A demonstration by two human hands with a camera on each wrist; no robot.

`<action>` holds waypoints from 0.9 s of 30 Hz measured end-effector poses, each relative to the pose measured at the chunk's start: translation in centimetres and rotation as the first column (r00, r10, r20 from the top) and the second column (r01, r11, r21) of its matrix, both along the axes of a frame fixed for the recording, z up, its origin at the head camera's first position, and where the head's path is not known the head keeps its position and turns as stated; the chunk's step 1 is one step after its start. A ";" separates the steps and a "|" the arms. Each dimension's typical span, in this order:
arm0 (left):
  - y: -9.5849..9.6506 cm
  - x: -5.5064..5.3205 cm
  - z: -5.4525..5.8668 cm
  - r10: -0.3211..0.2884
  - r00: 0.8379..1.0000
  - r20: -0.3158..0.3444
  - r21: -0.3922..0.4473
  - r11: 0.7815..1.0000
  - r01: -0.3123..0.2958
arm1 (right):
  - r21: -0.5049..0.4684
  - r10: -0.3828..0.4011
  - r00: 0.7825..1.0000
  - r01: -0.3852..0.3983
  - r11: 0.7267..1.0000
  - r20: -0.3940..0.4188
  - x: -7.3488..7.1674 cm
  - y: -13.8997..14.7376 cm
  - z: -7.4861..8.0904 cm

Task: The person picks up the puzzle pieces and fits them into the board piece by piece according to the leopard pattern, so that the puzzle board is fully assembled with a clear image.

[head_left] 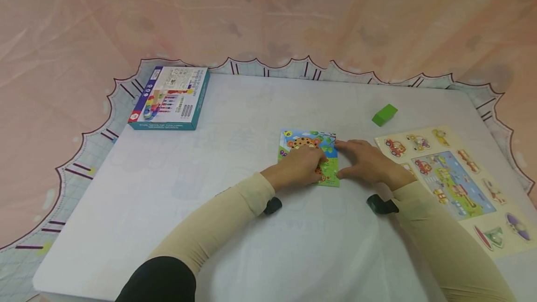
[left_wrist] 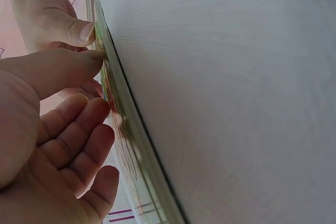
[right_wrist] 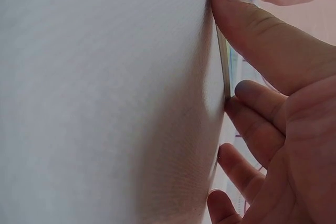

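Observation:
A small picture board [head_left: 333,167] with a spotted animal on blue and green lies flat on the white table. Over its middle is my left hand [head_left: 299,164], thumb and fingertips down on the picture. In the left wrist view, a gap shows between the left thumb [left_wrist: 68,72] and the loosely bent fingers. My right hand [head_left: 367,162] touches the board's right edge, index finger near the upper corner and thumb lower down. The right wrist view has that thumb [right_wrist: 262,35] against the board's rim [right_wrist: 224,61]. Much of the picture is hidden under the left hand.
A green block [head_left: 384,114] lies beyond my right hand. Partly under the right forearm is a larger cream board [head_left: 428,146] with printed vehicles and animals. At the far left edge sits a flat printed box [head_left: 172,97]. A patterned cloth shows beyond the table.

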State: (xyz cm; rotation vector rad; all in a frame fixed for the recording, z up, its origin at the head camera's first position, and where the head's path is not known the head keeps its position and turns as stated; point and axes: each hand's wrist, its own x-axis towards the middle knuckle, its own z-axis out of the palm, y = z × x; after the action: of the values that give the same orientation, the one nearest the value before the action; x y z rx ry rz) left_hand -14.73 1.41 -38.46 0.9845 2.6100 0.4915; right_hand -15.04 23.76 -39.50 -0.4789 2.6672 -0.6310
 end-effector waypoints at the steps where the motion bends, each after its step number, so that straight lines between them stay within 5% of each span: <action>1: 0.0 0.0 0.0 0.002 1.000 0.002 -0.001 1.000 -0.002 | 0.000 -0.002 1.000 0.002 1.000 0.003 0.0 0.0 0.0; 27: 1.5 -0.1 0.1 0.048 0.999 0.012 -0.047 0.998 -0.048 | -0.005 0.009 1.000 -0.009 1.000 -0.001 0.0 0.0 0.1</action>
State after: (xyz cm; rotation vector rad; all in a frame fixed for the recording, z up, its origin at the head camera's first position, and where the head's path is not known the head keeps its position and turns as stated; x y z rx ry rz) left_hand -14.86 2.95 -38.39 0.9029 2.6269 0.4452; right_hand -15.08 23.78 -39.36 -0.4924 2.6631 -0.6348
